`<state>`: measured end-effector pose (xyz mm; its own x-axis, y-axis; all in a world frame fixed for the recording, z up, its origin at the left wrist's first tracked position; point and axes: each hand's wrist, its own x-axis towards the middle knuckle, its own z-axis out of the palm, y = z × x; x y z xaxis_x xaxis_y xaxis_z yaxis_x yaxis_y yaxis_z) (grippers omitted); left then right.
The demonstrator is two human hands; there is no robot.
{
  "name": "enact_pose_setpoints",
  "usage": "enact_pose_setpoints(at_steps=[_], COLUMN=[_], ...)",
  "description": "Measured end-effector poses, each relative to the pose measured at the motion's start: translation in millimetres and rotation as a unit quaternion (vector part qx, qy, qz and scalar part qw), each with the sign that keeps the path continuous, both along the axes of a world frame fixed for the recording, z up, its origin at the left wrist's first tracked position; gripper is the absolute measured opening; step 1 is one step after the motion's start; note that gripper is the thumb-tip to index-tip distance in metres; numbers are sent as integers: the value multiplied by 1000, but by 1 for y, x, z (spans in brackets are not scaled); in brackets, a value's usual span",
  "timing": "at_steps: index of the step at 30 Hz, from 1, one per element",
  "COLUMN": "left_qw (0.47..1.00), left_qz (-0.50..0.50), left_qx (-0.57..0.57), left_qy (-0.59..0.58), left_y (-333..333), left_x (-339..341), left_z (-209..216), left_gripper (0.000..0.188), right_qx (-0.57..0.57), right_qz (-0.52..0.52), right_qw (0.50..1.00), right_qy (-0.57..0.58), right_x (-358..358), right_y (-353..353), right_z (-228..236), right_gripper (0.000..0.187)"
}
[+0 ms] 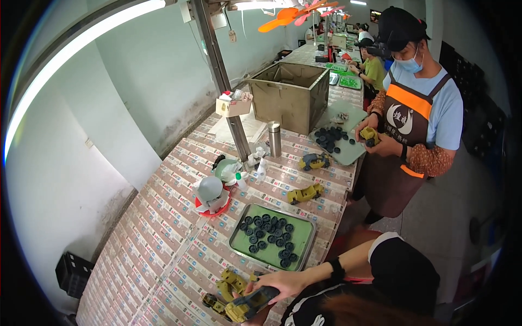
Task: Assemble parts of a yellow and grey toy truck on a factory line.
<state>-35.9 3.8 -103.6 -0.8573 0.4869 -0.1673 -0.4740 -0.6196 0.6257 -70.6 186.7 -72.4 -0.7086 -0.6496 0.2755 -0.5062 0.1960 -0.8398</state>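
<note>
At the lower edge, my right hand, with a black band on its wrist, is closed over a yellow and dark grey toy vehicle. Under the same toy shows a small part of my left hand. It appears to grip the toy from below, with most of its fingers hidden. More yellow toy vehicle bodies lie just beyond my hands. Past them is a metal tray with a green bottom, holding several black toy wheels.
A co-worker at the right holds another yellow toy beside a tray of black parts. Two toy vehicles, a steel flask, a red basin, a metal post and a large box stand along the table.
</note>
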Motion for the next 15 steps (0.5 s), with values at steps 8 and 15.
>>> enact_pose_setpoints(at_steps=[8,15], left_qw=[964,966], left_qz=[43,67], left_qx=[158,120], left_qy=[-210,-219], left_y=[-34,-38], left_x=[-3,6], left_z=[-48,-55], left_gripper=[36,27], right_qx=[29,102], right_qz=[-43,-98], right_qw=[996,989], right_qy=[-67,-32], right_x=[-21,-13], right_y=[10,15], right_z=[33,-8], right_gripper=[53,46])
